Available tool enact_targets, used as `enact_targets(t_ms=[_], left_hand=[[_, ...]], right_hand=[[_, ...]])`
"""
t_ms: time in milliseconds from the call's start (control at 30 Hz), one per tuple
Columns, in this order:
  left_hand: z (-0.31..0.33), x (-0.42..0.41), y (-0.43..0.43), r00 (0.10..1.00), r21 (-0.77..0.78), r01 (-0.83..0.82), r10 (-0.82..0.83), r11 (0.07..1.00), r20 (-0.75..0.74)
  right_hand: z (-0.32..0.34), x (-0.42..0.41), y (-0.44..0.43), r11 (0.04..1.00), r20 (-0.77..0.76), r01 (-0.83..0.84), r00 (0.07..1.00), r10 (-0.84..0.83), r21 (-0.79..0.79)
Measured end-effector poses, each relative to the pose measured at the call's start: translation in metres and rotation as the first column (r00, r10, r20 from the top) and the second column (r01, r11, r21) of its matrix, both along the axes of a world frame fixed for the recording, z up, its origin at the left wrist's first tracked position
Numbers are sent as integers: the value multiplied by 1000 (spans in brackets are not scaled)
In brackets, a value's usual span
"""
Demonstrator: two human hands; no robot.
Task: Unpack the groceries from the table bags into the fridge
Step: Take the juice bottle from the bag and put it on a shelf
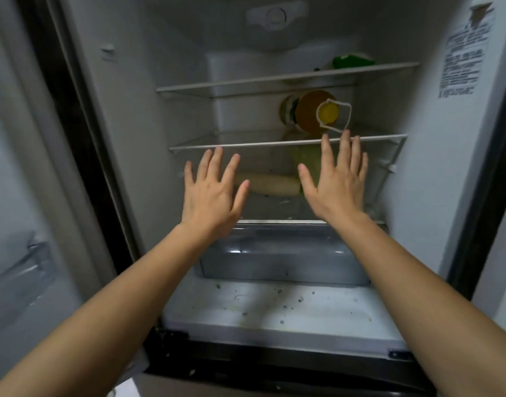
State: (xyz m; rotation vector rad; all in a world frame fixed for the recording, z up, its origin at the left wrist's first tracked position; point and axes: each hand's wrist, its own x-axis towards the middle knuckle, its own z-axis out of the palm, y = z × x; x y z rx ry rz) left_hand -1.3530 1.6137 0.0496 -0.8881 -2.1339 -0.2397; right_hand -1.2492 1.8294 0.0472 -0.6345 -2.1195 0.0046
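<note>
Straight ahead at twelve o'clock, both your hands are spread flat and released inside the open fridge (pixel 417 173), holding nothing. Your left hand (pixel 211 193) is at eleven and your right hand (pixel 336 181) at one, its fingertips crossing the front rail of the middle shelf (pixel 246 145). Between them a white radish (pixel 270 184) lies on the lower shelf, with a pale cabbage (pixel 306 159) beside the right thumb. An oil bottle (pixel 311 113) lies on its side above.

The bags and desk are out of view. A placing looks finished, so the next move calls for drawing both hands back to fetch more groceries. Mind the rail over your right fingers and the door (pixel 22 196) at nine. Open room lies on the shelves' left halves and in the crisper drawer (pixel 286 253) at six.
</note>
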Motion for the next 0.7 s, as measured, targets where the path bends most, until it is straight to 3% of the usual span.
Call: enact_targets(t_ms=[100,267,433,533,700], left_hand=[[-8,28,-40,1000,69,12,-11,998,-11],[-24,89,-136,982,169,107,-78,980,-173],[-47,156,-251,964,177,160,-115,971,-241],[-70,173,-333,980,171,78,-44,982,-193],[-123,188,-506,972,148,-235,236,961,13]], right_hand=[[-3,3,-40,999,-18,-41,999,41,9],[-21,19,-137,986,-111,-163,980,165,29],[-61,47,-251,970,-131,-242,963,237,-21],[-83,58,-329,944,-153,-327,935,319,-35],[-125,62,-484,884,-228,-466,864,448,-28]])
